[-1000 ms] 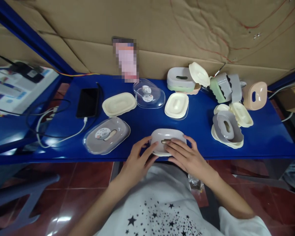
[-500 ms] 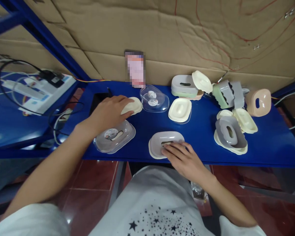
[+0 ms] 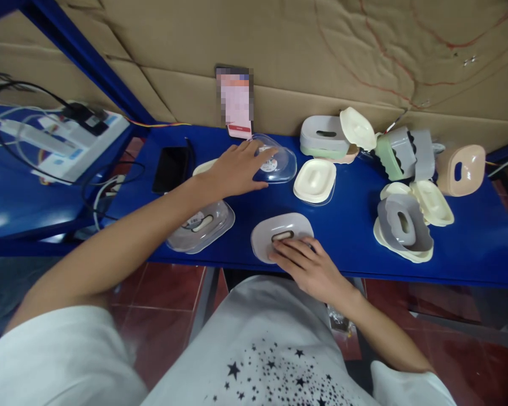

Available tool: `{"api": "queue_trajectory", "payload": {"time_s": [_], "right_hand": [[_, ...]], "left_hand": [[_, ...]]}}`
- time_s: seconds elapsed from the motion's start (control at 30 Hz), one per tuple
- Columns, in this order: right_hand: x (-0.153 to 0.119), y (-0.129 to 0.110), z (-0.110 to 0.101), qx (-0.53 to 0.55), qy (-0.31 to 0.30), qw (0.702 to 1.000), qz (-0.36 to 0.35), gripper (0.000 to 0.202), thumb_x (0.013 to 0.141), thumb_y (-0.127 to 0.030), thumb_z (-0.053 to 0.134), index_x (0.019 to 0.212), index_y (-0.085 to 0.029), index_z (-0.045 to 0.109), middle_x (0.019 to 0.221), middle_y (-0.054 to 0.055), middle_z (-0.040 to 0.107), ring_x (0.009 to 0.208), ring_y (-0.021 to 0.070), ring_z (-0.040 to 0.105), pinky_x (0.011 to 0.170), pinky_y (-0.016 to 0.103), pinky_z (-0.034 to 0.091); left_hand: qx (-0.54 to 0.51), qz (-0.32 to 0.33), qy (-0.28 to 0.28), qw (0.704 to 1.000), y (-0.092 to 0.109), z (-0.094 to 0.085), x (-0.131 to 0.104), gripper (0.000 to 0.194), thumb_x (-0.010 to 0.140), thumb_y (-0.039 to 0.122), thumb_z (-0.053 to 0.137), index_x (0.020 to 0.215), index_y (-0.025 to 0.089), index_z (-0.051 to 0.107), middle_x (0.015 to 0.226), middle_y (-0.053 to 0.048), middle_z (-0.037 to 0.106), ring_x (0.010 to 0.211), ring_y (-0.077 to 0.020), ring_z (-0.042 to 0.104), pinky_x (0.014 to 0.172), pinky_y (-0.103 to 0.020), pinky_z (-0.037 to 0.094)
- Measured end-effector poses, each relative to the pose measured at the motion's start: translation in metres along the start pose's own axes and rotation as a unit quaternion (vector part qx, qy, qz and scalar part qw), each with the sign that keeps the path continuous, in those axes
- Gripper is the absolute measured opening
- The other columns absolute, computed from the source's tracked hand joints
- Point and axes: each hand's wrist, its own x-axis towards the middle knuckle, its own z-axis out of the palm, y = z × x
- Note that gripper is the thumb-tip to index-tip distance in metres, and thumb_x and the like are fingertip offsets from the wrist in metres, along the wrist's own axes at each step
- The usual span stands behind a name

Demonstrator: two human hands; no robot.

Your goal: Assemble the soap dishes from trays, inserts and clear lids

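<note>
My left hand (image 3: pixel 244 169) reaches over the clear plastic cover (image 3: pixel 284 163) with its fingers spread; fingertips overlap its left part, and I cannot tell whether they touch. Beneath that wrist, a cream lid (image 3: pixel 204 166) is mostly hidden. My right hand (image 3: pixel 311 265) is closed over the right side of a grey plastic cover (image 3: pixel 262 237) near the table's front edge, its fingers by the oval slot and its thumb hidden. Something cream shows through the slot. Left of it, another clear cover (image 3: pixel 220 225) lies over a grey slotted part, partly behind my left forearm.
A cream lid (image 3: pixel 315 179) lies mid-table. At the back stand stacked grey and green covers (image 3: pixel 322 132); to the right are a peach cover (image 3: pixel 469 169) and a grey scalloped one (image 3: pixel 400 225). A phone (image 3: pixel 237 104) leans on cardboard; another (image 3: pixel 169 169) lies flat. A power strip (image 3: pixel 105 138) with cables is left.
My left hand has left the cream lid and moved right to the clear cover. Under my right hand the grey cover has shifted slightly left, and the cream rim below it no longer shows.
</note>
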Motion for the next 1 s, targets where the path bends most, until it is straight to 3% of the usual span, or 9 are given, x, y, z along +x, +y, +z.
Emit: {"api": "queue_trajectory", "payload": {"time_s": [0.2, 0.33, 0.4, 0.47, 0.53, 0.63, 0.73, 0.87, 1.0], "right_hand": [[0.008, -0.001, 0.007, 0.010, -0.020, 1.000, 0.022, 0.039, 0.108, -0.014, 0.057, 0.144, -0.025, 0.068, 0.151, 0.006, 0.069, 0.140, 0.0242, 0.060, 0.117, 0.047, 0.045], [0.012, 0.002, 0.001, 0.036, -0.020, 0.999, 0.020, 0.042, 0.108, -0.011, 0.053, 0.147, -0.024, 0.065, 0.146, 0.007, 0.072, 0.140, 0.0235, 0.061, 0.121, 0.046, 0.045], [0.008, 0.010, -0.006, 0.068, 0.013, 0.997, 0.039, 0.045, 0.109, -0.011, 0.052, 0.150, -0.026, 0.062, 0.142, 0.005, 0.074, 0.138, 0.0217, 0.064, 0.123, 0.045, 0.045], [0.000, 0.020, -0.014, 0.091, 0.065, 0.990, 0.091, 0.051, 0.109, -0.012, 0.052, 0.157, -0.028, 0.054, 0.144, 0.006, 0.073, 0.138, 0.0222, 0.065, 0.123, 0.047, 0.047], [-0.010, 0.029, -0.020, 0.096, 0.088, 0.981, 0.143, 0.060, 0.109, -0.017, 0.055, 0.167, -0.027, 0.040, 0.157, 0.011, 0.063, 0.147, 0.0267, 0.059, 0.122, 0.051, 0.048], [-0.024, 0.038, -0.022, 0.104, 0.067, 0.976, 0.177, 0.073, 0.109, -0.028, 0.060, 0.174, -0.028, 0.025, 0.174, 0.016, 0.042, 0.159, 0.0337, 0.044, 0.124, 0.059, 0.047], [-0.030, 0.040, -0.019, 0.126, 0.055, 0.968, 0.210, 0.080, 0.108, -0.035, 0.063, 0.175, -0.031, 0.018, 0.175, 0.017, 0.039, 0.161, 0.0349, 0.042, 0.124, 0.062, 0.048], [-0.024, 0.038, -0.015, 0.132, 0.023, 0.977, 0.169, 0.087, 0.109, -0.035, 0.063, 0.178, -0.031, 0.010, 0.180, 0.016, 0.029, 0.165, 0.0336, 0.035, 0.127, 0.059, 0.047], [-0.018, 0.038, -0.011, 0.127, 0.014, 0.984, 0.128, 0.082, 0.110, -0.031, 0.062, 0.177, -0.036, 0.016, 0.178, 0.012, 0.034, 0.163, 0.0295, 0.039, 0.128, 0.054, 0.048]], "left_hand": [[-0.131, -0.020, 0.078, 0.988, 0.042, -0.022, -0.079, 0.081, 0.098, 0.043, 0.075, 0.167, 0.027, 0.036, 0.164, -0.014, 0.048, 0.152, -0.0381, 0.050, 0.123, -0.059, 0.045], [-0.214, -0.064, 0.116, 0.968, 0.066, -0.007, -0.123, 0.078, 0.099, 0.047, 0.074, 0.165, 0.031, 0.037, 0.162, -0.012, 0.053, 0.150, -0.0345, 0.053, 0.122, -0.056, 0.049], [-0.235, -0.091, 0.137, 0.958, 0.078, 0.007, -0.135, 0.077, 0.100, 0.048, 0.073, 0.165, 0.034, 0.036, 0.162, -0.012, 0.052, 0.150, -0.0348, 0.053, 0.121, -0.057, 0.049], [-0.234, -0.103, 0.155, 0.954, 0.092, 0.019, -0.140, 0.078, 0.099, 0.048, 0.074, 0.166, 0.036, 0.035, 0.162, -0.013, 0.051, 0.149, -0.0368, 0.053, 0.120, -0.060, 0.049], [-0.218, -0.100, 0.166, 0.957, 0.106, 0.028, -0.140, 0.080, 0.099, 0.049, 0.074, 0.167, 0.036, 0.034, 0.162, -0.015, 0.050, 0.147, -0.0397, 0.055, 0.117, -0.063, 0.050], [-0.191, -0.089, 0.174, 0.962, 0.121, 0.037, -0.137, 0.083, 0.097, 0.049, 0.074, 0.167, 0.032, 0.033, 0.159, -0.018, 0.053, 0.142, -0.0425, 0.058, 0.112, -0.064, 0.052], [-0.163, -0.085, 0.168, 0.968, 0.124, 0.043, -0.134, 0.079, 0.096, 0.046, 0.074, 0.165, 0.029, 0.038, 0.156, -0.019, 0.056, 0.139, -0.0423, 0.060, 0.110, -0.062, 0.052], [-0.155, -0.059, 0.136, 0.977, 0.119, 0.053, -0.133, 0.076, 0.097, 0.043, 0.072, 0.164, 0.026, 0.040, 0.157, -0.020, 0.055, 0.139, -0.0407, 0.059, 0.111, -0.060, 0.053], [-0.155, -0.042, 0.111, 0.981, 0.116, 0.063, -0.134, 0.082, 0.099, 0.050, 0.072, 0.167, 0.024, 0.036, 0.164, -0.023, 0.047, 0.146, -0.0442, 0.053, 0.113, -0.063, 0.052]]}}
